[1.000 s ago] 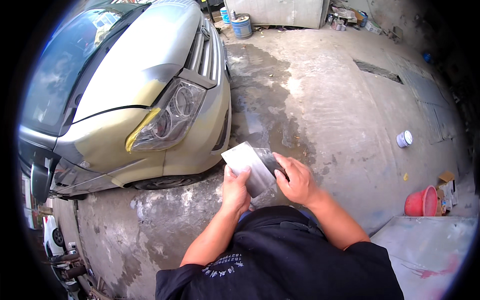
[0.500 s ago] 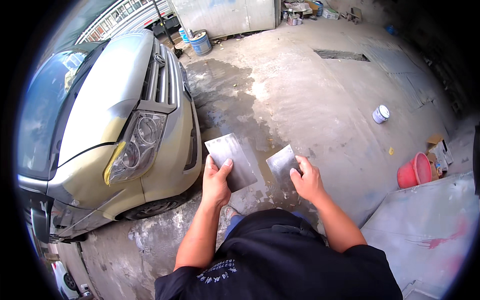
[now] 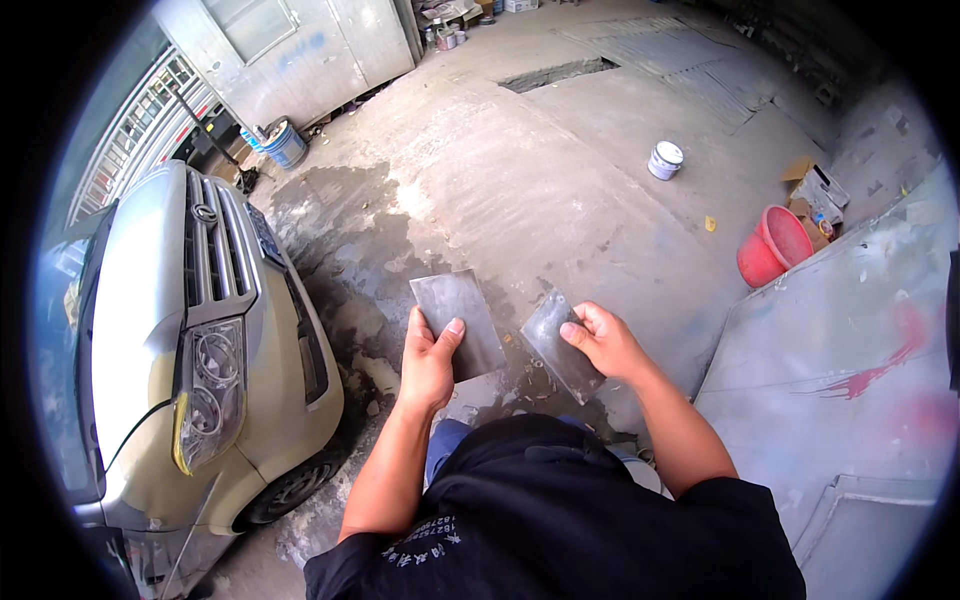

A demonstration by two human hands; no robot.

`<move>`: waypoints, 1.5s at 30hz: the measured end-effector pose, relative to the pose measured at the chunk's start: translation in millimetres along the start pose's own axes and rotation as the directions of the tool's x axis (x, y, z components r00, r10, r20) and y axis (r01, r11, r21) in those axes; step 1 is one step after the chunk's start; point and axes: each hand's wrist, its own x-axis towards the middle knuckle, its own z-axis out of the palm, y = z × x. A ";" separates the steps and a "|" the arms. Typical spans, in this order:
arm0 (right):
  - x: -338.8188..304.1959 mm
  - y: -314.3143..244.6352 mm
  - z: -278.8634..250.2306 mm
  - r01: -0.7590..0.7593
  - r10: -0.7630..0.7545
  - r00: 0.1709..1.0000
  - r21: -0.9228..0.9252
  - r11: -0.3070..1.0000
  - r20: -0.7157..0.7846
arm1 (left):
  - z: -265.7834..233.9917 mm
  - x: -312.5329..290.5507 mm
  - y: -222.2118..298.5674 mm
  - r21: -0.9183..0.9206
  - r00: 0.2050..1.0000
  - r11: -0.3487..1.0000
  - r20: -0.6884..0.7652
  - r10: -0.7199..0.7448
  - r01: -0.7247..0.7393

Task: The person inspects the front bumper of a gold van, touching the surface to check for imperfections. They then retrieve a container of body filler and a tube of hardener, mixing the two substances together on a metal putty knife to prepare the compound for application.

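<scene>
L hand (image 3: 428,368) grips metal plate (image 3: 476,308), R hand (image 3: 612,348) grips metal scraper (image 3: 552,347); van (image 3: 262,390) coat looks part-done, tan w/ grey bits.

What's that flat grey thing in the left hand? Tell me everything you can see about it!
The flat grey plate is thin and four-sided, with straight edges, and looks like metal. Its face is smudged, a bit paler toward the far end and darker toward the near end. It sits at a slant in mid-air, in front of the person's body. The left hand grips its left side, with the thumb pressed on the face we see. Its underside is hidden.
</scene>
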 end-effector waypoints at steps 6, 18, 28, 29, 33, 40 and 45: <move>14.6 -30.6 -27.8 -0.073 -0.093 0.917 -0.393 0.917 -0.388 | 39.6 27.9 -25.4 0.455 0.962 0.877 0.271 0.029 -0.155; 61.7 -20.6 -96.7 -0.153 0.023 0.971 -0.543 0.825 -0.239 | 37.2 174.7 -62.0 0.378 0.870 0.854 0.197 -0.451 0.357; 251.3 -11.5 -135.9 -0.044 0.103 0.994 -0.690 0.722 0.045 | 81.8 345.1 -86.1 0.471 0.782 0.854 0.437 -0.445 0.223; 269.2 -13.4 -142.5 -0.052 0.115 0.992 -0.693 0.719 0.045 | 86.0 362.7 -82.8 0.482 0.788 0.847 0.421 -0.449 0.225; 323.8 -16.1 -165.3 -0.082 0.112 0.994 -0.666 0.741 0.002 | 93.9 419.9 -73.1 0.488 0.779 0.834 0.407 -0.477 0.256; 383.1 -29.1 -207.8 -0.197 0.111 0.977 -0.574 0.795 -0.182 | 109.0 484.7 -57.5 0.632 0.791 0.774 0.482 -0.376 -0.017; 418.5 -22.1 -233.4 -0.209 0.087 0.966 -0.530 0.822 -0.245 | 118.6 519.6 -66.4 0.627 0.815 0.778 0.433 -0.384 0.034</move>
